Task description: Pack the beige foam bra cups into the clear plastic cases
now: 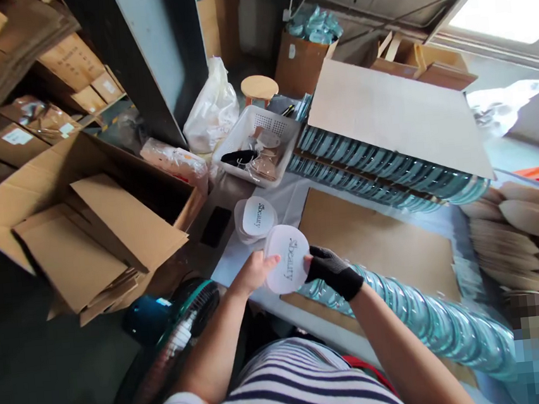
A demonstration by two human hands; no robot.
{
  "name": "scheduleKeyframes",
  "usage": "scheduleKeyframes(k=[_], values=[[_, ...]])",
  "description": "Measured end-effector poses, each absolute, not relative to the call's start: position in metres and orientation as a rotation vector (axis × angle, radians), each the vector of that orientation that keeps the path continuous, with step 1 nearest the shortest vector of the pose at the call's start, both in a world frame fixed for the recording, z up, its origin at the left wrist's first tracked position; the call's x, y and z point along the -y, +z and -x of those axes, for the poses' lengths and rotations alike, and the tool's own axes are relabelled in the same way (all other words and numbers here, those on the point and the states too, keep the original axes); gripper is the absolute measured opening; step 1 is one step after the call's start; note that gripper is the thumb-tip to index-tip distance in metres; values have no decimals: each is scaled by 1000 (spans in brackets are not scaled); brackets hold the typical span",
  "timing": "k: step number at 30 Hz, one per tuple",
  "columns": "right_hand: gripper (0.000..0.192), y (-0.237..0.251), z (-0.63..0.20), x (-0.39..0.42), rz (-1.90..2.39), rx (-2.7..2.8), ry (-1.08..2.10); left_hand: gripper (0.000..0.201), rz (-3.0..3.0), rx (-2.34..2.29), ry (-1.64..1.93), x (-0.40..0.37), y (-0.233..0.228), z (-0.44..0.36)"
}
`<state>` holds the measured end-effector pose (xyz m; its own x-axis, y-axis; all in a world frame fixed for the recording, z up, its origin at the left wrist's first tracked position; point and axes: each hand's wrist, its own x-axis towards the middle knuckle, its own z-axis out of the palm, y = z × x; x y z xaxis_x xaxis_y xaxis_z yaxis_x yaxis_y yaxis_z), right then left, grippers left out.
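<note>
Head view: white pouch (pixel 287 257) pinched between left hand (pixel 253 272) and, seemingly, gloved right hand (pixel 329 271).

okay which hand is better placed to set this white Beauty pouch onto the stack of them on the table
Probably the left hand. It grips the white Beauty pouch on the side toward the stack of pouches, which lies just up and left. The gloved right hand holds the far edge, away from the stack.

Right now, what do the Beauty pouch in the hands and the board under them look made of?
Beauty pouch, held between left hand and gloved right hand: looks like frosted, matte white plastic film with dark print, though coated paper isn't ruled out. Board on the table: plain brown cardboard, dull and unprinted, with cut edges.
</note>
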<state>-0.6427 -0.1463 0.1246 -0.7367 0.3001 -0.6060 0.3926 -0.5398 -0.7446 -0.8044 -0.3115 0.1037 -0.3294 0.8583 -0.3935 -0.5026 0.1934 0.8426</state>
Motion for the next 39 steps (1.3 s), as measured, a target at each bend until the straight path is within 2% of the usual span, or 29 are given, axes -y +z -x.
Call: scheduleKeyframes(k=[3,7,11,12,14,16,19,21,26,28,30,35,37,39], values=[[55,129,632,147,-1000,-1390,-2555,55,-395,-1163,1380,309,111,794],[56,129,611,146,-1220,-1508,-2532,49,-397,-1303,1359,303,115,776],[63,127,585,144,-998,-1402,-2636,69,-464,-1033,1275,290,111,757],[64,127,578,142,-1062,-1414,-2648,68,-473,-1023,1265,284,110,752],[62,126,560,137,-1291,-1463,-2633,57,-496,-1081,1247,273,110,741],[60,125,534,132,-1344,-1454,-2644,46,-543,-1049,1174,262,112,727],[59,117,485,122,-1117,-1365,-2797,58,-551,-908,1067,241,115,694],[62,104,453,112,-1198,-1361,-2817,59,-523,-919,1058,222,111,665],[72,71,380,81,-1766,-1493,-2658,27,-499,-1195,1162,172,92,566],[73,69,349,71,-1900,-1666,-2623,29,-466,-1262,1208,157,86,525],[70,72,318,64,-1999,-1996,-2448,36,-419,-1300,1247,143,82,489],[52,86,260,66,-2027,-2862,-1627,46,-307,-1325,1299,107,79,428],[45,84,252,71,-1967,-2949,-1606,45,-275,-1309,1302,95,77,408],[37,77,245,69,-2109,-2795,-1706,42,-252,-1289,1292,86,75,389]])
